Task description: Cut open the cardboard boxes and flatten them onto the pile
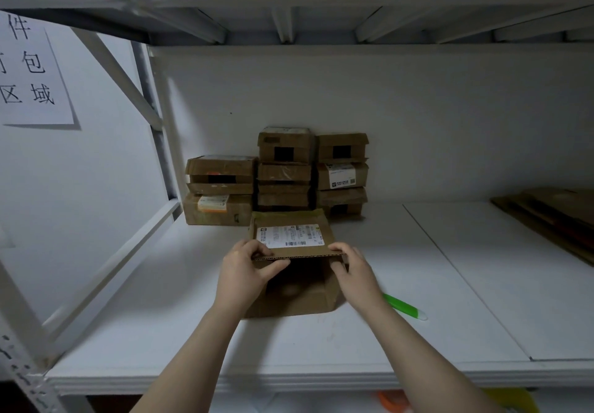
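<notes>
Two bare forearms are extended over the front edge of the white shelf (160, 332), and both hands are closed on the cardboard box (299, 300) that is set near the middle of the shelf, directly ahead of them. The corrugated edge of its upper panel is pinched at the left end by the left hand (244, 268), thumb below and fingers curled on top, and at the right end by the right hand (353, 271) in the same way. That edge runs left to right between the hands, so the box is held evenly and neither hand is nearer. A white shipping label (289, 235) is seen on the upper panel. The space under the panel is in shadow, and whether the box is already cut open cannot be told. A green-handled cutter (405, 308) lies just beside the box's right side, next to the right forearm. The pile of flattened cardboard (553, 216) lies well apart at the right rear, so a rightward carry is judged necessary. More boxes (283, 174) are stacked against the back wall.
</notes>
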